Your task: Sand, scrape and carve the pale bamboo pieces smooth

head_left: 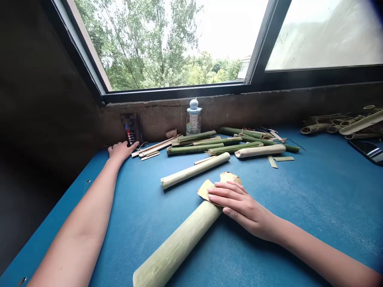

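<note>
My right hand (236, 205) lies over a folded piece of tan sandpaper (205, 190), its fingers curved across it and pressing it onto the upper end of a thick, pale green bamboo piece (179, 243). That bamboo slants toward the bottom edge of the view. Far off at the back left corner of the table, my left hand (121, 151) reaches out with thumb and fingers apart. Just behind it stands a dark object (131, 129) with a red mark, partly blurred; whether the hand touches it is unclear. A thinner scraped bamboo tube (195, 171) lies beyond the sandpaper.
Several green bamboo sticks (196, 148) and pale strips (155, 148) lie along the back of the blue table (299, 239). Behind them stand a lidded jar (193, 121) and a ball of twine (171, 133). More bamboo pieces (363, 122) and a phone (369, 150) are at the right.
</note>
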Demonstrator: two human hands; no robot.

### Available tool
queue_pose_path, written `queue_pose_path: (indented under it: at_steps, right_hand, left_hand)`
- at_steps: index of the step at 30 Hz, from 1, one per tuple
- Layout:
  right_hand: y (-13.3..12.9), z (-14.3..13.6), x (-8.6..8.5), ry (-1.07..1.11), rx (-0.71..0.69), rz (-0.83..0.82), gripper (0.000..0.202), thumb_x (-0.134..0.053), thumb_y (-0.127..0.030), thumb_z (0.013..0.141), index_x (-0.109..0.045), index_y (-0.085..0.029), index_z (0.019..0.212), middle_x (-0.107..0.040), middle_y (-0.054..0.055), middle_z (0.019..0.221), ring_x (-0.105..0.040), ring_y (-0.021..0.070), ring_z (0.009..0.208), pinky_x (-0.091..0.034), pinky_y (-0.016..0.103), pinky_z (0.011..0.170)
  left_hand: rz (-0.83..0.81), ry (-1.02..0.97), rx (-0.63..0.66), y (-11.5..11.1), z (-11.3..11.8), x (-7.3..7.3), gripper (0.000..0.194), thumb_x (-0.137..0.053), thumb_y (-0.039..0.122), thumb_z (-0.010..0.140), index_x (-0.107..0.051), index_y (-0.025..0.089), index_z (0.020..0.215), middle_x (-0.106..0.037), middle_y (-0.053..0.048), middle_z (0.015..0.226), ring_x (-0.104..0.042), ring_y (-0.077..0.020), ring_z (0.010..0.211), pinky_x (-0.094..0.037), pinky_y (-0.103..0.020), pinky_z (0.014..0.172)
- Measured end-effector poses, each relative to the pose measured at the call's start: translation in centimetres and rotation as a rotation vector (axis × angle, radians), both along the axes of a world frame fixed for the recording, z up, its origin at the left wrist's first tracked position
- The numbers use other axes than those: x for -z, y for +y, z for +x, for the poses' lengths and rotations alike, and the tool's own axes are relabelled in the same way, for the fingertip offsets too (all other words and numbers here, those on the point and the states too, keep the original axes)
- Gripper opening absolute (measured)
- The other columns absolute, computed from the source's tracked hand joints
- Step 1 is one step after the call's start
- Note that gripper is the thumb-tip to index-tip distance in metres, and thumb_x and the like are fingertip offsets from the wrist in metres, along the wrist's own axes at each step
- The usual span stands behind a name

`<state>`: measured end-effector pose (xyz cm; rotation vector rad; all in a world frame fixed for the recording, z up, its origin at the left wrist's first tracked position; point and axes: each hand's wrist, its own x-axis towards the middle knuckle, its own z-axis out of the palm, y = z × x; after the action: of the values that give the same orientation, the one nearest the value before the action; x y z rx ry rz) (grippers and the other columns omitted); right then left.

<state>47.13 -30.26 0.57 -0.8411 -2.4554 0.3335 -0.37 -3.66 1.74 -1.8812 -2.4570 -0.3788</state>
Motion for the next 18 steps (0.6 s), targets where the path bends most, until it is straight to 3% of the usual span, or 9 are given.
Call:
queue_pose_path:
  at_steps: [6, 11, 15, 18]
  right_hand:
    - [0.9, 0.4, 0.3, 0.06, 0.02, 0.032, 0.04, -0.044, -0.029, 0.104, -0.058, -0.028, 0.142, -0.062, 0.005, 0.143, -0.046, 0.0215, 0.143, -0.033, 0.044, 0.122]
    - [1.6, 0.7, 0.6, 0.125, 0.172, 0.087, 0.041, -0.044, -0.025, 0.104, -0.057, -0.026, 0.143, -0.063, 0.007, 0.141, -0.049, 0.0251, 0.141, -0.034, 0.052, 0.122]
    - [-0.4, -1.0, 0.1, 0.004, 0.004, 0.287, 0.052, -0.048, -0.017, 0.102, -0.043, -0.019, 0.153, -0.057, 0.009, 0.147, -0.036, 0.0236, 0.149, -0.025, 0.048, 0.126]
    - [-1.6, -1.9, -0.4, -0.06, -0.179, 0.343, 0.051, -0.048, -0.016, 0.101, -0.043, -0.011, 0.151, -0.056, 0.012, 0.148, -0.036, 0.022, 0.149, -0.028, 0.042, 0.125]
  left_hand:
    - [-0.023, -0.116, -0.027, 0.6, -0.5, -0.1, 0.1, -0.027, 0.091, 0.076, -0.068, 0.016, 0.128, -0.062, -0.024, 0.135, -0.049, -0.0505, 0.13, -0.038, -0.06, 0.107]
    - [0.005, -0.194, -0.077, 1.1, -0.9, -0.1, 0.106, -0.01, 0.087, 0.08, -0.067, 0.015, 0.132, -0.061, -0.025, 0.136, -0.046, -0.0501, 0.134, -0.036, -0.061, 0.109]
    - [0.025, -0.223, -0.094, 1.0, -0.5, 0.0, 0.104, -0.017, 0.089, 0.078, -0.071, 0.015, 0.127, -0.061, -0.025, 0.135, -0.044, -0.0503, 0.135, -0.032, -0.062, 0.112]
    - [0.034, -0.243, -0.106, 0.6, -0.2, -0.2, 0.105, -0.014, 0.089, 0.078, -0.07, 0.014, 0.128, -0.06, -0.026, 0.136, -0.043, -0.0495, 0.137, -0.031, -0.061, 0.113]
